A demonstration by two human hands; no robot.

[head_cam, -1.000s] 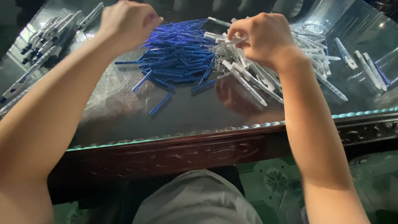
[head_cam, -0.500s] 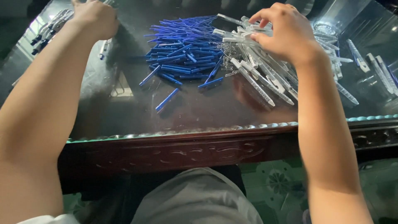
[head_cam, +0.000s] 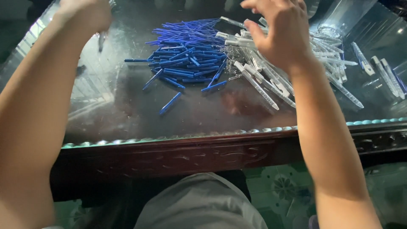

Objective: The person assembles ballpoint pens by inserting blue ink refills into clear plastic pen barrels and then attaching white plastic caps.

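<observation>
On the glass table (head_cam: 127, 114), a heap of blue sticks (head_cam: 186, 55) was seen at 12 o'clock, with one loose stick (head_cam: 170, 103) lying apart at 6 o'clock of the heap. Clear tubes (head_cam: 271, 80) were piled at 3 o'clock of the heap, touching it. The right hand (head_cam: 280, 36) was held over the tubes with its fingers spread and curled, gripping nothing that could be seen. The left hand (head_cam: 85, 15) was raised at 10 o'clock; its fingers were hidden, so its grip could not be told, though something thin and dark (head_cam: 101, 41) hung below it. Tubes could be knocked off the table edge if the pile were swept by the wrist.
</observation>
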